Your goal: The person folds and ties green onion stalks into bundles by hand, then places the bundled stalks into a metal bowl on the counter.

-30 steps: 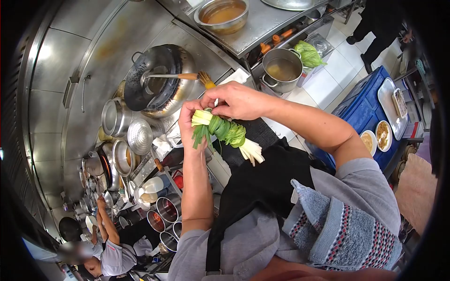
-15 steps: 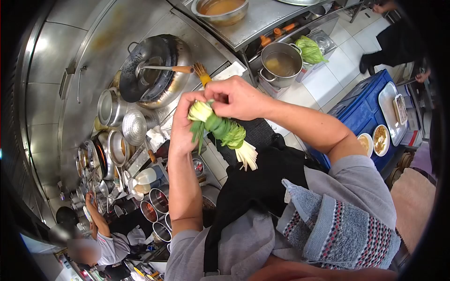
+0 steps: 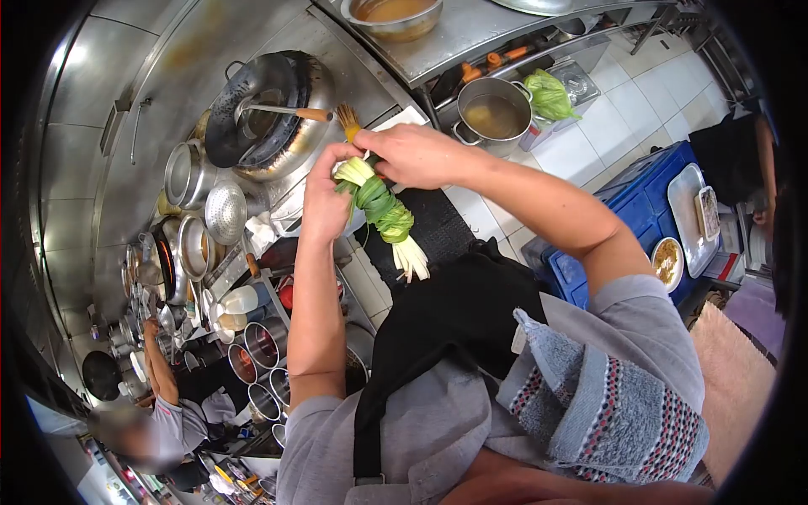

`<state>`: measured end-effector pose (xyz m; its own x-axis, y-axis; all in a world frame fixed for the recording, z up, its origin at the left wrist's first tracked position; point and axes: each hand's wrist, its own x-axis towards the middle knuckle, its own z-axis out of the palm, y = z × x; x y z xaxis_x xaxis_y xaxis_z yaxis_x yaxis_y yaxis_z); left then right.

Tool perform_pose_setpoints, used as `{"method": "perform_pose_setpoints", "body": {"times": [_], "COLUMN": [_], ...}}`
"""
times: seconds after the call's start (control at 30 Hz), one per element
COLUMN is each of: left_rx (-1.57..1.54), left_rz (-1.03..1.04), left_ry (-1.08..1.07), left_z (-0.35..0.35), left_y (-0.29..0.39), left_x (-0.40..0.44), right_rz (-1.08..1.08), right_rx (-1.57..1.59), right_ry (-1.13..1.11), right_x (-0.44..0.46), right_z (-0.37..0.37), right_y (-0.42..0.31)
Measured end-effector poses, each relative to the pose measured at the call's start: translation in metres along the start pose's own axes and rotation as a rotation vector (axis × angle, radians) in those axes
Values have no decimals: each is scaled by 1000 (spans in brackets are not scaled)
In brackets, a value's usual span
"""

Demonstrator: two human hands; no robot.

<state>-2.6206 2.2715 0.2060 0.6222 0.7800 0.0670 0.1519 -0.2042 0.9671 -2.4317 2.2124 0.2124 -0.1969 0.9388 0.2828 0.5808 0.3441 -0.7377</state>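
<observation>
A bundle of spring onions point(image 3: 389, 214) hangs in front of my apron, its green leaves wound around the middle and white stalks fanned out at the lower end. My left hand point(image 3: 326, 198) grips the upper left side of the bundle, with thumb and fingers bent around its folded top. From the right, my right hand point(image 3: 417, 156) pinches at the same top end, fingertips close to the left thumb. What exactly lies between the right fingertips is partly hidden. Just beyond the hands is a bamboo brush point(image 3: 348, 120) with splayed bristles.
A large wok point(image 3: 313, 80) with a wooden-handled ladle point(image 3: 313, 114) sits on the stove ahead. A steel pot point(image 3: 495, 109) stands front right. At right is a blue bin point(image 3: 619, 227) with a tray and bowl. One co-worker point(image 3: 181, 425) works left; another point(image 3: 730, 164) stands right.
Both hands and the bundle have shifted slightly left, and the bundle hangs a little steeper. The co-worker on the right has come from the upper right corner to the right edge.
</observation>
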Motion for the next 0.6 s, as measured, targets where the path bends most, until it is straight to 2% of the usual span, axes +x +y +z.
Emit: {"method": "perform_pose_setpoints", "body": {"times": [0.07,0.13,0.2,0.27,0.33,0.37,0.43,0.47,0.53,0.6], "left_rx": [-84,-108,-83,-58,-37,-124,-123,-125,-150,-171], "left_rz": [-1,-67,15,89,84,73,17,-39,-36,-27], "left_ry": [-20,-27,17,64,128,138,147,158,225,297], "left_z": [4,3,6,12,17,15,8,4,-9,-19], "left_y": [8,11,11,8,2,-3,-8,-12,-18,-24], "left_x": [1,3,7,10,13,14,12,10,13,21], "right_rz": [-55,-63,-66,334,413,413,372,371,235,287], "right_rx": [-140,-106,126,658,849,851,817,814,793,880], "right_ry": [-95,-79,226,301,340,340,190,189,78,-179], "right_x": [2,1,4,10,15,13,8,3,-4,-10], "right_z": [-13,-11,2,13,25,29,28,28,26,43], "right_y": [0,4,14,17,22,26,25,25,28,35]}}
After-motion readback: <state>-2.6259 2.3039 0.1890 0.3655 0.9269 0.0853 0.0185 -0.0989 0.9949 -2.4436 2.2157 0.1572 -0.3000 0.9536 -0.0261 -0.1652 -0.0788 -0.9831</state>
